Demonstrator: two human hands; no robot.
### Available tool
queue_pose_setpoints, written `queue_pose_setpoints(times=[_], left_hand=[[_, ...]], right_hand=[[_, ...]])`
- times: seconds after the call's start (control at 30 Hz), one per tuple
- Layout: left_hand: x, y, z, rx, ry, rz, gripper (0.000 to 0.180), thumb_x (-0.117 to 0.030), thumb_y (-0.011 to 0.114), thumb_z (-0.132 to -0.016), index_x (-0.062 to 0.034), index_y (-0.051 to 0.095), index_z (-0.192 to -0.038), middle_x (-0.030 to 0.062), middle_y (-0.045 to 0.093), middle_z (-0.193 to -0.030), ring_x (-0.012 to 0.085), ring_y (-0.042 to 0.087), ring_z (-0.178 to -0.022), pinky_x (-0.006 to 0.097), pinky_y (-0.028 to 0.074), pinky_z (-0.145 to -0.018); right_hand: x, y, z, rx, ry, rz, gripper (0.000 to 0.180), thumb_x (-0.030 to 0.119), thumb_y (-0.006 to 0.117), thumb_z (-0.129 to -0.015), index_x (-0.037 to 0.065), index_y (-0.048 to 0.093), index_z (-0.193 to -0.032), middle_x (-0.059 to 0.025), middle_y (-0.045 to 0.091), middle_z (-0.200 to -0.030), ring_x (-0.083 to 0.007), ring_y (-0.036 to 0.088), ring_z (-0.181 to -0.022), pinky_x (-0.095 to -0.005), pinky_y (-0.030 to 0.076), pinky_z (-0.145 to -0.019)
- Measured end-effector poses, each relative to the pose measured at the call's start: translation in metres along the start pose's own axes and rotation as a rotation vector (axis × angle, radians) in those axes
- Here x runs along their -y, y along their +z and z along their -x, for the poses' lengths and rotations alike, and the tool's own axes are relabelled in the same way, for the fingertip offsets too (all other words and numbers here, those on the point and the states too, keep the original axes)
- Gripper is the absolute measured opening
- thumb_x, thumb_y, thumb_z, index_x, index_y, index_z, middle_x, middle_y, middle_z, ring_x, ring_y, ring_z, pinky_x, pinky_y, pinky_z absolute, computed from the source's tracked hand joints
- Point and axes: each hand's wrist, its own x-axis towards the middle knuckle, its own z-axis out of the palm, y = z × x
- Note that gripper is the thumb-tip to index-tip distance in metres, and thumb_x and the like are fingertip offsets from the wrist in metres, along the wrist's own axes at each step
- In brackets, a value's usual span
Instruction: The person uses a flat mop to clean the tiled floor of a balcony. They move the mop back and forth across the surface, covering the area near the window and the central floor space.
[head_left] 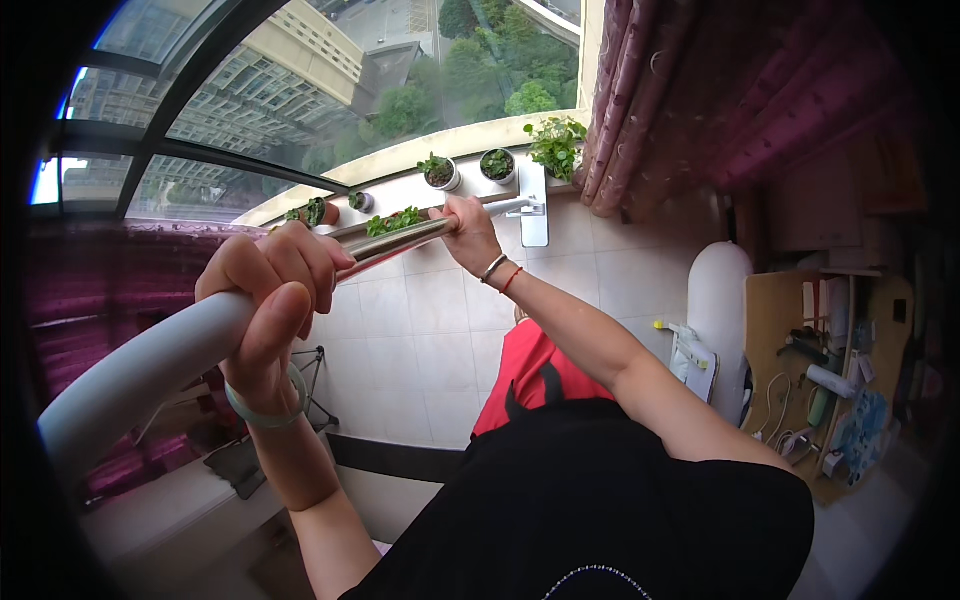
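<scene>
My left hand (268, 300) is closed around the grey handle end of a long pole (140, 365), close to the camera at the left. The pole's metal shaft (395, 242) runs up and right to my right hand (470, 232), which grips it farther along. Beyond that hand the shaft joins a flat white mop head (533, 205) that lies on the tiled floor (440, 320) near the window ledge. A green bangle circles my left wrist, and bracelets circle my right wrist.
Several small potted plants (497, 165) line the curved window ledge. Dark red curtains (690, 100) hang at the right and left. A white rounded appliance (718, 300) and a wooden desk (785, 340) with cables and small items stand at the right.
</scene>
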Motion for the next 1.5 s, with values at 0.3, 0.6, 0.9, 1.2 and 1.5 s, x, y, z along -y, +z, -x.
queue_pose_setpoints(times=[0.3,0.6,0.9,1.2,1.5], left_hand=[[0.043,-0.004,-0.069,0.115,-0.046,0.037,0.025,-0.012,0.064,-0.088,-0.0097,0.044,-0.072,0.0026,0.044,-0.06,0.0129,0.046,-0.06,0.038,0.049,-0.083],[0.054,-0.008,-0.114,0.114,-0.015,0.026,0.029,-0.016,0.065,-0.088,-0.0107,0.045,-0.068,0.0006,0.042,-0.059,0.0122,0.046,-0.058,0.034,0.05,-0.08],[0.102,-0.007,-0.145,0.065,-0.216,-0.012,0.029,-0.02,0.069,-0.087,-0.012,0.048,-0.069,-0.0011,0.047,-0.061,0.0103,0.052,-0.06,0.034,0.052,-0.08],[0.079,-0.003,-0.067,0.066,-0.248,0.075,0.028,-0.011,0.064,-0.088,-0.0097,0.043,-0.07,0.0038,0.047,-0.059,0.0124,0.047,-0.057,0.034,0.051,-0.077],[0.053,-0.013,0.044,-0.391,-0.132,0.026,0.018,-0.008,0.057,-0.093,-0.0063,0.048,-0.078,0.0049,0.05,-0.064,0.0158,0.054,-0.067,0.04,0.05,-0.085]], right_hand=[[-0.041,-0.002,-0.057,-0.168,0.012,0.088,0.032,0.028,0.067,-0.088,0.004,0.052,-0.072,-0.015,0.057,-0.069,-0.0369,0.055,-0.071,-0.0446,0.045,-0.065],[-0.052,-0.003,-0.086,-0.213,0.069,0.016,0.029,0.019,0.066,-0.083,0.002,0.049,-0.068,-0.0215,0.053,-0.064,-0.041,0.054,-0.061,-0.0404,0.044,-0.053],[-0.092,-0.005,-0.065,0.061,0.267,-0.072,0.022,0.016,0.064,-0.085,0.0,0.06,-0.071,-0.0147,0.058,-0.062,-0.0164,0.055,-0.057,-0.0337,0.047,-0.058],[-0.056,-0.013,0.002,0.213,0.229,0.03,0.021,0.017,0.065,-0.082,0.001,0.059,-0.071,-0.0204,0.061,-0.072,-0.0398,0.06,-0.071,-0.0448,0.049,-0.065],[-0.043,0.001,0.013,0.835,0.166,0.262,0.022,0.028,0.06,-0.084,0.006,0.061,-0.078,-0.02,0.064,-0.08,-0.0406,0.063,-0.08,-0.0477,0.051,-0.071]])
